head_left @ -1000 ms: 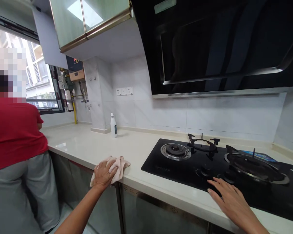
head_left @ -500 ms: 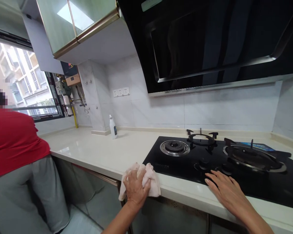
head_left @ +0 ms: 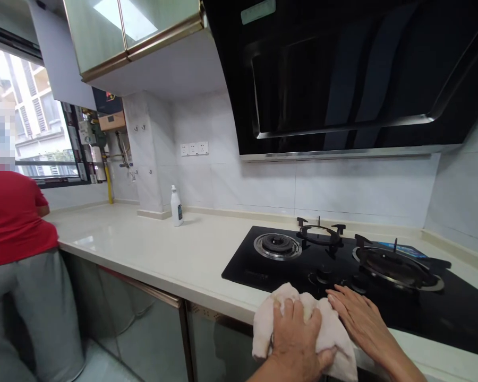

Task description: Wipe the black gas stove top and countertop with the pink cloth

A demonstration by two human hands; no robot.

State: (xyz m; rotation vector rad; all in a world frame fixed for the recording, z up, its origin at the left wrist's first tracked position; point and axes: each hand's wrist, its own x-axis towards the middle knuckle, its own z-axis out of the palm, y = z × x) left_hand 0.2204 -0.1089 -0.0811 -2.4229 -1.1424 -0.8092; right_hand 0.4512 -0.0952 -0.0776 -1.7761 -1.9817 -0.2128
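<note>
My left hand (head_left: 297,337) presses a pale pink cloth (head_left: 330,339) onto the front edge of the cream counter (head_left: 151,249), its fingers curled over the cloth. Beside it, my right hand (head_left: 360,321) lies flat with fingers stretched out, touching the cloth's right side at the front rim of the black glass gas hob (head_left: 386,289). The hob has a small burner (head_left: 278,245), a loose pan support (head_left: 319,233) at the back and a large burner (head_left: 396,265) on the right.
A person in a red top (head_left: 11,223) and grey trousers stands at the left end of the counter. A white bottle (head_left: 176,206) stands by the back wall. A black extractor hood (head_left: 342,74) hangs above the hob. Cabinet doors run below the counter.
My left hand has slid the cloth rightward along the counter's front edge, from left of the hob until it meets my right hand. The right hand has barely moved.
</note>
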